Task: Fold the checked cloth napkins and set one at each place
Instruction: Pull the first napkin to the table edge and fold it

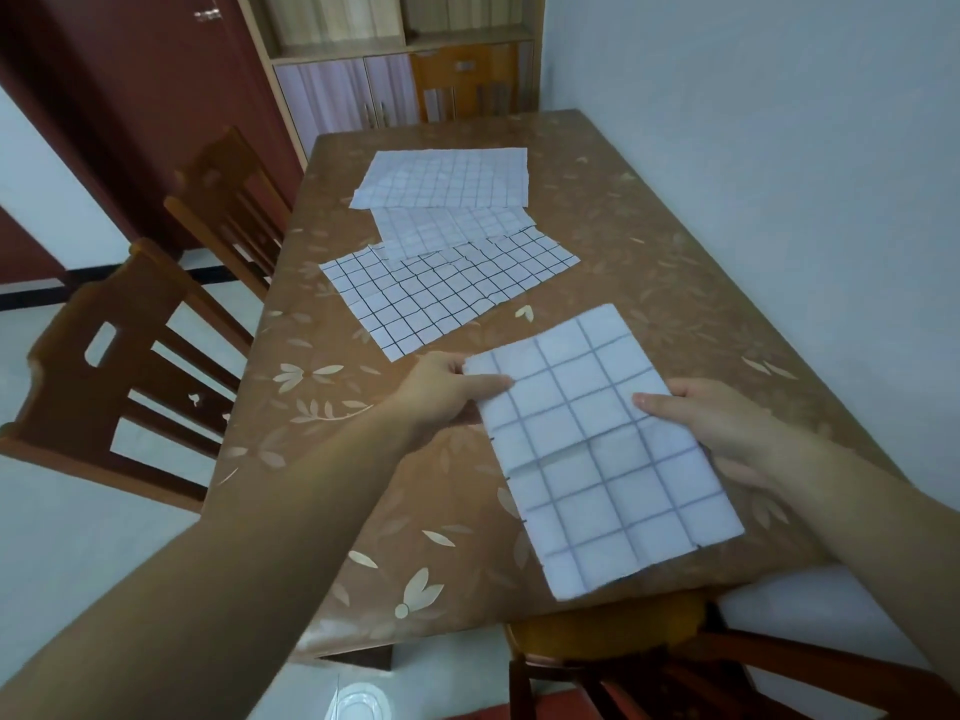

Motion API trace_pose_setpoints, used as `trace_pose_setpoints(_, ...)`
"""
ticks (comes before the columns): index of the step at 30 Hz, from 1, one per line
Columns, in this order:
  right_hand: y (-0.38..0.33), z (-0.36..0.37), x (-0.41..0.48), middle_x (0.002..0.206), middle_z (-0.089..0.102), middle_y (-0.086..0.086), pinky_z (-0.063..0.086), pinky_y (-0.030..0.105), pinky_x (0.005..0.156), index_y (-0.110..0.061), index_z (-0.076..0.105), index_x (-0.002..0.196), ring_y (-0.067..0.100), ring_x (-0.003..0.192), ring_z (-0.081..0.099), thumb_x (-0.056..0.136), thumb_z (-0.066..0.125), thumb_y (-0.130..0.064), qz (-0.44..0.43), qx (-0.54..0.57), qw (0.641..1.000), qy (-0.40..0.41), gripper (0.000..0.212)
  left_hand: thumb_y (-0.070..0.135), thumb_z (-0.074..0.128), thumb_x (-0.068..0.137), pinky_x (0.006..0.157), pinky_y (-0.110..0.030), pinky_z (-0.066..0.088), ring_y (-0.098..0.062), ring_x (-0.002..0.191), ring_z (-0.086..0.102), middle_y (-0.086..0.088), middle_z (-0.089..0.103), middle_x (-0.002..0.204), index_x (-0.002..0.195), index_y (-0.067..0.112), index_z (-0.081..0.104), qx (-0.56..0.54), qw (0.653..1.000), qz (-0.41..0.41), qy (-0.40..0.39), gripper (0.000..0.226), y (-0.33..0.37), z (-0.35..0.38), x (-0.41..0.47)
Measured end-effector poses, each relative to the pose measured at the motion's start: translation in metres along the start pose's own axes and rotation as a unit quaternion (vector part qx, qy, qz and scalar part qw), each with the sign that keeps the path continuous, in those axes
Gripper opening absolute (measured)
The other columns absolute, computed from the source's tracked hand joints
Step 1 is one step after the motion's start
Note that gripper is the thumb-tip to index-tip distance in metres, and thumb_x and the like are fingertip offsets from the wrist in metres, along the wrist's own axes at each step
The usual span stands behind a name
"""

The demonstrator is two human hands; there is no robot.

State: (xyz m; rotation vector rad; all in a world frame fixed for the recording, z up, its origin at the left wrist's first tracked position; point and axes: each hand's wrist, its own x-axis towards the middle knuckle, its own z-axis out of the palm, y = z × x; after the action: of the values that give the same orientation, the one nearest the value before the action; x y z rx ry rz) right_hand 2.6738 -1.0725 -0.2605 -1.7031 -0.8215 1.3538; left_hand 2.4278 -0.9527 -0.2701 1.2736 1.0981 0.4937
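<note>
A folded white checked napkin (597,449) lies on the brown leaf-patterned table (363,459), reaching to its near edge. My left hand (447,389) pinches the napkin's left edge, thumb on top. My right hand (711,418) holds its right edge, thumb on top and fingers beneath. Three more checked napkins lie flat and overlapping further back: a bold-lined one (447,293), a faint one (447,228) and a far one (447,179).
Two wooden chairs (104,366) stand along the table's left side and another chair (649,662) sits below the near edge. A wall runs close along the right. A cabinet (395,70) stands behind the far end.
</note>
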Motion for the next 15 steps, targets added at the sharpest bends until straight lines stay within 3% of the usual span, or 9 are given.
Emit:
trace_pose_setpoints(2, 0.020, 0.002, 0.009, 0.093, 0.076, 0.012, 0.057, 0.042, 0.076, -0.006, 0.069, 0.100, 0.029, 0.085, 0.073, 0.093, 0.061, -0.016, 0.041, 0.031, 0.998, 0.024, 0.014, 0.010, 0.069, 0.088, 0.069, -0.031, 0.059, -0.020, 0.075, 0.071, -0.007, 0.074, 0.087, 0.090, 0.010, 0.072, -0.097, 0.994, -0.047, 0.007, 0.004, -0.020, 0.010, 0.007)
trace_pose_setpoints(5, 0.054, 0.012, 0.024, 0.094, 0.075, 0.013, 0.056, 0.044, 0.078, -0.006, 0.069, 0.104, 0.032, 0.087, 0.071, 0.092, 0.062, -0.014, 0.083, 0.041, 0.994, 0.060, 0.015, 0.006, 0.064, 0.091, 0.064, -0.031, 0.058, -0.021, 0.075, 0.069, -0.009, 0.072, 0.093, 0.098, 0.011, 0.070, -0.145, 0.983, -0.109, 0.005, 0.011, -0.057, 0.028, 0.015)
trace_pose_setpoints(9, 0.099, 0.026, 0.037, 0.089, 0.069, 0.007, 0.054, 0.035, 0.063, -0.006, 0.066, 0.100, 0.025, 0.077, 0.067, 0.093, 0.061, -0.010, 0.108, 0.002, 0.988, 0.110, 0.009, -0.014, 0.057, 0.086, 0.058, -0.028, 0.057, -0.019, 0.084, 0.066, -0.007, 0.067, 0.111, 0.110, 0.022, 0.057, -0.163, 0.979, -0.117, 0.036, 0.043, -0.102, 0.053, 0.026)
trace_pose_setpoints(11, 0.115, 0.030, 0.042, 0.088, 0.067, 0.004, 0.054, 0.036, 0.066, -0.013, 0.065, 0.092, 0.024, 0.079, 0.065, 0.094, 0.060, -0.009, 0.117, -0.020, 0.986, 0.117, 0.006, -0.018, 0.056, 0.083, 0.064, -0.025, 0.057, -0.019, 0.094, 0.065, -0.004, 0.065, 0.118, 0.110, 0.029, 0.053, -0.121, 0.989, -0.071, 0.041, 0.053, -0.119, 0.061, 0.031)
trace_pose_setpoints(13, 0.126, 0.034, 0.047, 0.088, 0.066, 0.001, 0.052, 0.034, 0.064, -0.018, 0.063, 0.087, 0.022, 0.080, 0.064, 0.093, 0.059, -0.009, 0.106, -0.035, 0.985, 0.131, 0.012, -0.013, 0.057, 0.083, 0.076, -0.027, 0.057, -0.018, 0.107, 0.062, 0.000, 0.064, 0.121, 0.130, 0.027, 0.050, -0.083, 0.995, -0.046, 0.044, 0.062, -0.130, 0.062, 0.038)
trace_pose_setpoints(15, 0.131, 0.037, 0.049, 0.086, 0.063, -0.005, 0.046, 0.029, 0.057, -0.014, 0.061, 0.097, 0.014, 0.077, 0.062, 0.092, 0.060, -0.009, 0.083, -0.050, 0.984, 0.151, 0.007, -0.003, 0.060, 0.085, 0.090, -0.032, 0.054, -0.017, 0.114, 0.060, 0.000, 0.060, 0.127, 0.148, 0.026, 0.035, -0.030, 0.996, -0.037, 0.075, 0.073, -0.134, 0.060, 0.048)
